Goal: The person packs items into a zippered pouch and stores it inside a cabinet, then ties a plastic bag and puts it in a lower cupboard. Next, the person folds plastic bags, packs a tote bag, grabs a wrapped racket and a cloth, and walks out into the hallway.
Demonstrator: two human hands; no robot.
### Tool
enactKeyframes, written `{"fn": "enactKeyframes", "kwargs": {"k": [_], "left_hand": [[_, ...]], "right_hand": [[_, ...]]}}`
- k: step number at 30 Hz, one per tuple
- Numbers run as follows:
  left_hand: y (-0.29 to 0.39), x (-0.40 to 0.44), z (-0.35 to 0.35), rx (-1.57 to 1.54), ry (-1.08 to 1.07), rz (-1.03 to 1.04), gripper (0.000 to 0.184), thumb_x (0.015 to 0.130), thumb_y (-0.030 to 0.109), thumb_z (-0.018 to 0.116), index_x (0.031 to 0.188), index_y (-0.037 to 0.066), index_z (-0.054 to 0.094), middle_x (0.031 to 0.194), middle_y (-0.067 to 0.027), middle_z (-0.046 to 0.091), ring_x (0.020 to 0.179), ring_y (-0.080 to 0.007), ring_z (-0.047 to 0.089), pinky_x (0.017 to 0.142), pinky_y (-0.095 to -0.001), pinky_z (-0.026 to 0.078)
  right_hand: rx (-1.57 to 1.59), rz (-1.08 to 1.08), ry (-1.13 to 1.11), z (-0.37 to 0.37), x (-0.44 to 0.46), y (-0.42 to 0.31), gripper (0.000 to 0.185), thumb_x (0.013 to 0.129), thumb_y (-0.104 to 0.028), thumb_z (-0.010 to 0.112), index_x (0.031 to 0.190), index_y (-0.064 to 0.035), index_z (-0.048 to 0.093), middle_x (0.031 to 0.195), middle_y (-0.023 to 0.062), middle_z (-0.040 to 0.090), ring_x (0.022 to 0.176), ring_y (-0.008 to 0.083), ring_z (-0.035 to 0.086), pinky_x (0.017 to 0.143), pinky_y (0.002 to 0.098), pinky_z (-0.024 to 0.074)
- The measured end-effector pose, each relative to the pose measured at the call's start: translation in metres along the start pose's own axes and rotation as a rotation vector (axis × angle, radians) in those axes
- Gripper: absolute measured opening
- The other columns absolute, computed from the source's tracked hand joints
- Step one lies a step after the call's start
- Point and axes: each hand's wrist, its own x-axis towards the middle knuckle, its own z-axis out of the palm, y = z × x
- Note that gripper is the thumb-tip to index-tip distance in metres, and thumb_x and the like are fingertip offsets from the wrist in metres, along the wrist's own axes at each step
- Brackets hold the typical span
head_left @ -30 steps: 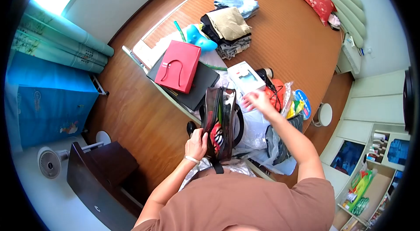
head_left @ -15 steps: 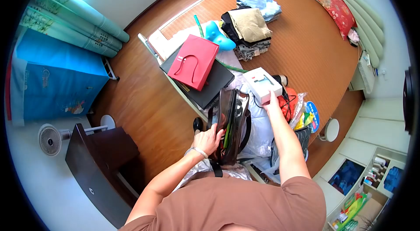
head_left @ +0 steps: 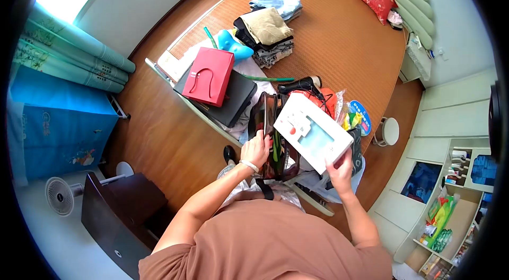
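Note:
My right hand grips the lower right corner of a white box with a pale blue panel and a red spot on its face. The box is tilted and hangs over the right side of a dark see-through bag, covering part of it. My left hand, a pale bracelet on its wrist, is closed on the bag's left rim. Something green shows inside the bag; its other contents I cannot make out. Beyond the box, a black hair dryer lies by an orange-red bundle.
A red paper bag lies on a black box at the bed's corner. Behind them are a blue cushion-like object and folded clothes. A fan and dark chair stand left, a white stool right.
The white box has been lifted off the bed and brought closer, over the bag, by my right hand. The hair dryer is now uncovered. My left hand stays at the bag; the view has shifted.

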Motion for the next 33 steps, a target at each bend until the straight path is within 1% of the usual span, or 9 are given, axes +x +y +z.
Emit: {"fn": "enactKeyframes", "kwargs": {"k": [6,10,14,19,22,24,26,29,33], "left_hand": [[0.013,-0.014,0.011,-0.035,0.01,0.009,0.028,0.096,0.029,0.049,0.106,0.003,0.05,0.07,-0.0226,0.063,0.065,-0.0437,0.06,0.058,-0.054,0.047],[0.023,-0.03,0.018,0.012,-0.074,0.072,0.034,0.096,0.029,0.049,0.114,0.0,0.05,0.066,-0.0217,0.062,0.057,-0.0405,0.061,0.052,-0.0512,0.048],[-0.001,-0.035,0.019,-0.001,0.003,0.061,0.038,0.096,0.028,0.05,0.119,-0.002,0.049,0.066,-0.0216,0.063,0.058,-0.04,0.061,0.052,-0.0498,0.048],[-0.011,-0.039,0.012,-0.022,-0.03,0.114,0.036,0.096,0.026,0.049,0.121,0.0,0.05,0.066,-0.021,0.063,0.057,-0.0388,0.061,0.052,-0.0483,0.047],[-0.021,-0.036,0.004,-0.054,0.056,0.05,0.037,0.096,0.027,0.049,0.123,0.002,0.052,0.066,-0.0187,0.064,0.057,-0.0362,0.063,0.05,-0.046,0.049],[-0.03,-0.038,0.003,-0.07,0.064,0.034,0.036,0.096,0.027,0.05,0.123,0.003,0.052,0.066,-0.0187,0.064,0.056,-0.0363,0.062,0.05,-0.0452,0.049],[-0.032,-0.034,0.001,-0.075,0.071,0.047,0.036,0.096,0.027,0.05,0.123,0.002,0.052,0.065,-0.019,0.064,0.056,-0.0362,0.062,0.049,-0.0449,0.049],[-0.034,-0.039,0.002,-0.03,0.038,0.126,0.039,0.096,0.027,0.051,0.126,0.002,0.053,0.065,-0.019,0.064,0.053,-0.0357,0.061,0.047,-0.0453,0.048],[-0.05,-0.047,0.004,0.058,-0.09,0.161,0.043,0.096,0.028,0.051,0.132,0.004,0.049,0.07,-0.0189,0.065,0.054,-0.0372,0.062,0.048,-0.0465,0.049]], "right_hand": [[-0.59,0.084,-0.479,-0.026,0.009,-0.048,0.084,0.078,-0.04,0.066,0.142,0.0021,0.03,0.101,0.0274,0.065,0.092,0.0407,0.065,0.082,0.0433,0.0516],[-0.823,-0.025,-0.95,0.026,0.069,-0.008,0.092,0.079,-0.049,0.061,0.141,0.0084,0.023,0.099,0.0304,0.064,0.091,0.0423,0.064,0.079,0.0466,0.0504],[-0.541,-0.041,-1.272,0.085,0.127,0.043,0.09,0.083,-0.053,0.059,0.139,0.0088,0.027,0.107,0.0313,0.061,0.097,0.0393,0.063,0.082,0.042,0.0507],[-0.706,-0.11,-0.583,0.133,0.125,0.033,0.066,0.072,-0.031,0.065,0.125,0.0039,0.046,0.103,0.029,0.063,0.089,0.0424,0.064,0.078,0.0479,0.0523],[-0.052,-0.038,-0.246,0.139,0.088,0.047,0.056,0.077,-0.015,0.072,0.124,0.0023,0.047,0.11,0.0227,0.063,0.1,0.0345,0.064,0.086,0.0397,0.0527],[-0.069,-0.133,-0.246,0.135,0.057,0.052,0.061,0.08,-0.013,0.072,0.13,0.0039,0.042,0.123,0.0218,0.055,0.112,0.0298,0.059,0.092,0.0354,0.0496],[0.196,0.166,-0.255,0.145,0.021,0.046,0.069,0.082,-0.01,0.068,0.14,0.0027,0.032,0.133,0.0251,0.047,0.121,0.0326,0.052,0.099,0.0375,0.0445],[-0.062,-0.029,-0.153,0.174,0.005,0.054,0.081,0.085,-0.008,0.061,0.148,0.0007,0.012,0.145,0.0285,0.031,0.134,0.0398,0.034,0.111,0.0401,0.0284],[0.022,-0.142,-0.225,0.22,0.033,0.109,0.084,0.082,-0.008,0.062,0.15,-0.0031,0.012,0.145,0.0266,0.033,0.135,0.0397,0.032,0.11,0.0425,0.0296]]}}
